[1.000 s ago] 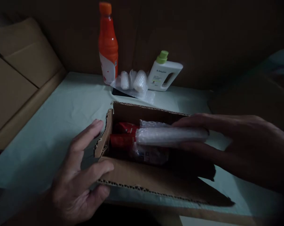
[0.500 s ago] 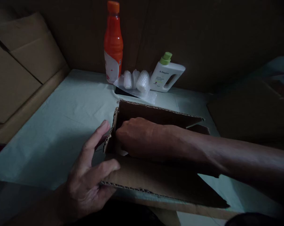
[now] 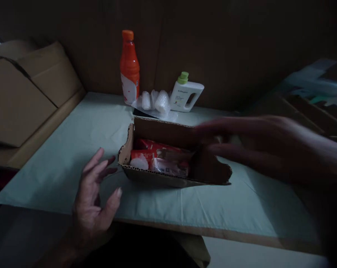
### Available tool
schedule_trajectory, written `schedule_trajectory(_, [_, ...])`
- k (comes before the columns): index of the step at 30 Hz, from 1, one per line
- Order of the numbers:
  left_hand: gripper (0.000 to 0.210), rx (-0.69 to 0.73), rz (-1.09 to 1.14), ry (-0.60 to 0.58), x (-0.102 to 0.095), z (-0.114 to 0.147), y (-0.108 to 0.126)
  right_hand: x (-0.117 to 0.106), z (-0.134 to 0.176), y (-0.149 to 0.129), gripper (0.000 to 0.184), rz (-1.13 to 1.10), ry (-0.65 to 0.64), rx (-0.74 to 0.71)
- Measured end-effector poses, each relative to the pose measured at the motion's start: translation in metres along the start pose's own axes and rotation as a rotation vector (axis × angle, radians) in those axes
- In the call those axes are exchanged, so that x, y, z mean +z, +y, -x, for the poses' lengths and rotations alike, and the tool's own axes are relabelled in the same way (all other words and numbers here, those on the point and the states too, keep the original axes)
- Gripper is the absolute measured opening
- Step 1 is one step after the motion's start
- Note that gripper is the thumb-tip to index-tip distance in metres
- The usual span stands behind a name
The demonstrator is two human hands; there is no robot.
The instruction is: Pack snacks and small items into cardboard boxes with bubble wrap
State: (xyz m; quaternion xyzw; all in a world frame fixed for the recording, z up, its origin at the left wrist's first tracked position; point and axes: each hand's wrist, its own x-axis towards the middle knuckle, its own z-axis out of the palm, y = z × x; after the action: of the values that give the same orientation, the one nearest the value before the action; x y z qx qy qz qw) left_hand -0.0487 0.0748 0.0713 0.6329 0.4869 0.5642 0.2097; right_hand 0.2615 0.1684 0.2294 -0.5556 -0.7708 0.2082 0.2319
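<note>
- Open cardboard box (image 3: 163, 180) set at centre on the cloth-covered bench (image 3: 68, 160); directions below taken from it.
- Red packets (image 3: 146, 153) laid inside, toward the 9 o'clock end; a clear-wrapped piece (image 3: 168, 167) seen on the near side, a pale rounded piece (image 3: 140, 162) beside it.
- Left hand (image 3: 92, 199) held at 8 o'clock, fingertips just beside the box corner; grip wide, fingers spread, nothing held.
- Right hand (image 3: 257, 143) seen at 3 o'clock, fingers reached over that end; blurred by motion, grip cannot be told.
- Orange bottle (image 3: 130, 70) stood upright at 11 o'clock; white jug (image 3: 185, 97), green-capped, at 12.
- Bubble-wrapped bundle (image 3: 161, 102) placed between them, a dark flat object (image 3: 142, 112) partly covered beneath.
- Larger carton (image 3: 20, 100) seen at 10 o'clock.
</note>
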Motion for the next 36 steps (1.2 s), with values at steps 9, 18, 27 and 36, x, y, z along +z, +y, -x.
schedule_trajectory(9, [0.072,-0.419,0.162,-0.25,0.017,0.013,-0.042,0.128,0.123,0.089,0.051,-0.429,0.266,0.303])
schedule_trajectory(18, [0.078,-0.274,0.292,-0.106,0.081,-0.021,-0.005,0.146,0.082,0.091,0.058,-0.549,0.319,0.25])
schedule_trajectory(27, [0.069,-0.361,0.168,0.006,0.071,0.01,-0.026,0.165,0.03,0.108,0.05,-0.544,0.263,0.152])
schedule_trajectory(36, [0.078,-0.4,-0.074,0.357,-0.022,-0.081,-0.112,0.285,-0.181,-0.009,0.074,-0.394,0.072,-0.144])
